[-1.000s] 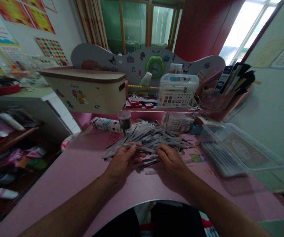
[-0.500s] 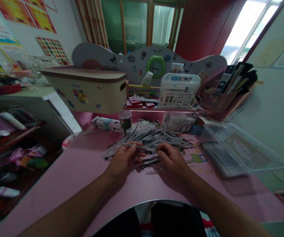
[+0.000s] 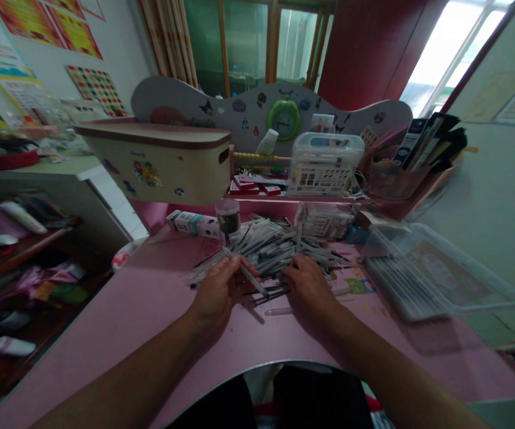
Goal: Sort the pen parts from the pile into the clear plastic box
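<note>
My left hand [image 3: 218, 287] is closed on a pale, translucent pen [image 3: 255, 282], pinched between thumb and fingers. The pen slants down to the right over the pink desk [image 3: 248, 345]. My right hand [image 3: 309, 285] reaches into the near edge of a heap of clear and grey pens [image 3: 270, 247]. Its fingers curl downward together, and what lies under the fingertips is hidden. Several thin dark refills [image 3: 269, 296] lie between the hands. Beside my right wrist, a clear pen tube [image 3: 279, 311] rests on the desk.
An open clear plastic case [image 3: 405, 292] holding a row of pens stands at the right. Behind the heap are a round clear tub [image 3: 227, 217], a patterned long box [image 3: 194, 224] and a clear box [image 3: 324, 220]. A lidded cream bin [image 3: 163, 170] sits on the shelf.
The pen in my left hand has swung from nearly level to a steep downward slant. My right hand has moved slightly away from its end and down onto the heap.
</note>
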